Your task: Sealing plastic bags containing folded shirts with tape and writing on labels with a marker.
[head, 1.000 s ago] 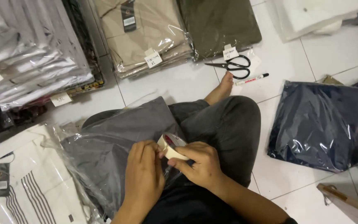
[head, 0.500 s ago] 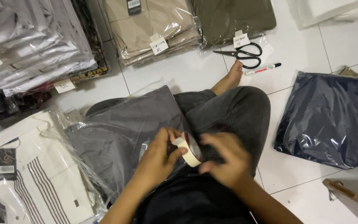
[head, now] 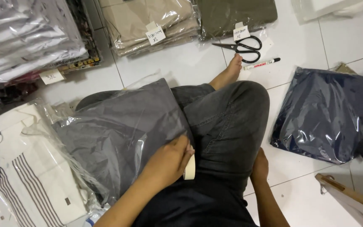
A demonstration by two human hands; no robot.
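— Where's the tape roll (head: 190,167)?
— Gripped in the left hand (head: 168,163), pressed at the near right edge of the grey bagged garment (head: 120,130) on the lap.
— Right hand (head: 259,166)?
— Beside the knee on the floor (head: 299,174); can't tell its grip. Scissors (head: 241,45) lie far.

Under the left hand (head: 167,162), glossy crinkled clear plastic wraps matt grey cloth (head: 122,130). Beside its fingers, a matt cream paper tape roll (head: 190,167). The right hand (head: 260,166) rests on smooth glossy white tile (head: 290,168).
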